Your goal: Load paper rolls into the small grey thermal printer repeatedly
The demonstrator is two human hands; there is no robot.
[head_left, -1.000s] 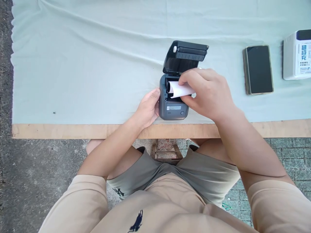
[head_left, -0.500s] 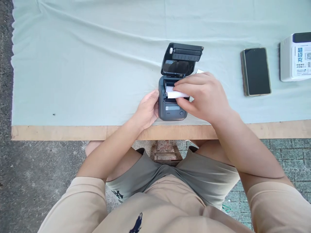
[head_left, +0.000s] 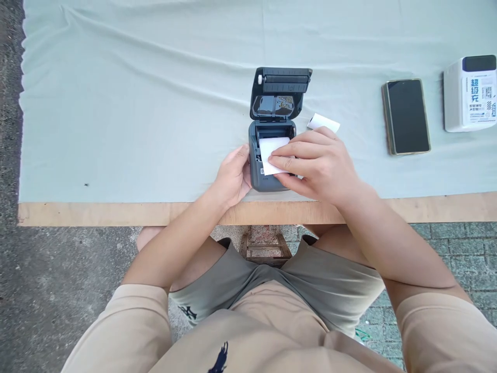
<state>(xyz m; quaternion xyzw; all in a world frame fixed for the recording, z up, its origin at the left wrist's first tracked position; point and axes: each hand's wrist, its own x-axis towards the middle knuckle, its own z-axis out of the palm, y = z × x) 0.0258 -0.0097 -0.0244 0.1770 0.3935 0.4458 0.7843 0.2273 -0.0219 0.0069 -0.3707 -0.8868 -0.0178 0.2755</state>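
Observation:
A dark grey portable label printer (head_left: 271, 184) stands near the table's front edge. Its lid (head_left: 280, 88) is tipped up and back, showing the roller inside. My left hand (head_left: 233, 175) grips the printer's left side, thumb on top and fingers around the edge. White paper (head_left: 268, 154) comes out of the printer's compartment and lies over its front panel. On that paper are the fingers of my right hand (head_left: 321, 161), closed with the thumb low at the paper's edge. Part of the compartment and the printer's right side are hidden behind this hand.
A small white paper roll (head_left: 324, 122) lies just behind my right hand. Farther right are a phone (head_left: 407, 116) and a white box-like device (head_left: 453, 101) with a printed label. Pale green cloth (head_left: 135, 119) covers the table, whose bare wooden edge (head_left: 116, 213) faces me.
The paper has been drawn toward me and now lies flat over the printer's front. My right hand has shifted slightly left and nearer; the printer has turned a little under my left hand.

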